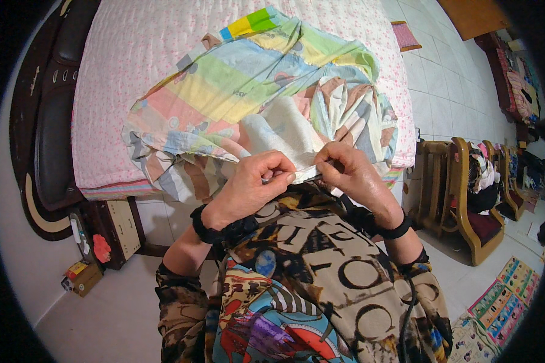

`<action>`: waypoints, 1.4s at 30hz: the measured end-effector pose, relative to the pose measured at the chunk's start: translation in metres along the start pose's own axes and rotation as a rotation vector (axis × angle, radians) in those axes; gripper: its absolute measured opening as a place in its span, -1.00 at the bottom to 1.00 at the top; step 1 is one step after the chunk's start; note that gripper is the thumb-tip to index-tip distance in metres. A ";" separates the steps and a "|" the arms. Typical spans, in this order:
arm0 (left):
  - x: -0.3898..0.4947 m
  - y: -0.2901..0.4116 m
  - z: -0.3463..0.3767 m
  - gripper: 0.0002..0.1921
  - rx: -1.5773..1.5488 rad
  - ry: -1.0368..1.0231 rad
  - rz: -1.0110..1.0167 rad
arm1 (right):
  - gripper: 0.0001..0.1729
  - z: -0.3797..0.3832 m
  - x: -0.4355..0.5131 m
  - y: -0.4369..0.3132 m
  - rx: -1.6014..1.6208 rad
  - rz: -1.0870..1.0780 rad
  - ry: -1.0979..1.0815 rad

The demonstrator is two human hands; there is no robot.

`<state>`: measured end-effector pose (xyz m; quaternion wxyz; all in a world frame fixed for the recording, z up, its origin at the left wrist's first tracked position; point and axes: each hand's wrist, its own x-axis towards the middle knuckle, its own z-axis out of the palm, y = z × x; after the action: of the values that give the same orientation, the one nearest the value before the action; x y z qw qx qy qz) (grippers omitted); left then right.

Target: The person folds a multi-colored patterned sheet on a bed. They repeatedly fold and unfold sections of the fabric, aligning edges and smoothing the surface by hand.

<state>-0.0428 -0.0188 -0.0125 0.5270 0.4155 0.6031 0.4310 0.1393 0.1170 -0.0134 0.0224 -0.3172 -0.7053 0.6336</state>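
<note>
A large piece of multicoloured printed cloth (218, 90) lies bunched over the bed, striped in yellow, green, blue and pink. Its near part, with brown, grey and white patches, hangs over the bed's edge. My left hand (265, 174) pinches a whitish edge of the fabric close to my body. A short way to the right, my right hand (345, 168) grips the same edge between thumb and fingers. The strip between the two hands is pulled fairly straight. Pale, folded fabric (281, 129) rises just beyond them. The fingertips are partly hidden by the hands and folds.
Under the cloth is a bed with a pink-dotted white quilt (113, 90). A dark headboard (56, 113) and a bedside cabinet (122, 227) stand left. At right is a wooden chair (465, 204) with clothes on it. A cardboard box (87, 277) sits on the floor, lower left.
</note>
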 end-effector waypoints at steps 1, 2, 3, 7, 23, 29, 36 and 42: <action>0.000 -0.001 -0.001 -0.92 -0.001 0.003 0.005 | -0.91 -0.003 -0.001 0.004 0.007 0.011 0.027; 0.000 -0.001 0.000 -0.92 -0.004 0.004 0.006 | -0.91 -0.007 -0.001 0.007 0.026 0.063 0.043; 0.000 -0.002 0.001 -0.92 -0.009 0.006 0.006 | -0.91 -0.010 -0.002 0.009 -0.083 -0.014 0.087; 0.005 -0.004 0.006 -0.93 -0.044 -0.017 0.026 | -0.83 -0.013 -0.008 0.004 -0.416 -0.138 0.256; 0.005 -0.057 -0.036 -0.86 0.507 0.401 0.398 | -0.87 -0.033 -0.018 -0.019 0.193 -0.019 0.020; 0.007 -0.054 -0.043 -0.89 0.485 0.391 0.403 | -0.84 -0.050 -0.027 -0.020 0.289 -0.052 0.068; 0.003 -0.023 -0.043 -0.86 0.168 0.228 0.306 | -0.86 -0.072 -0.036 -0.018 0.473 -0.048 0.179; -0.005 -0.004 -0.046 -0.86 0.216 0.133 0.239 | -0.83 -0.084 -0.047 -0.018 0.428 -0.118 0.222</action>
<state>-0.0878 -0.0286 -0.0115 0.3830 0.5092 0.6258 0.4499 0.2059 0.1686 0.0366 0.2033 -0.3309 -0.5657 0.7274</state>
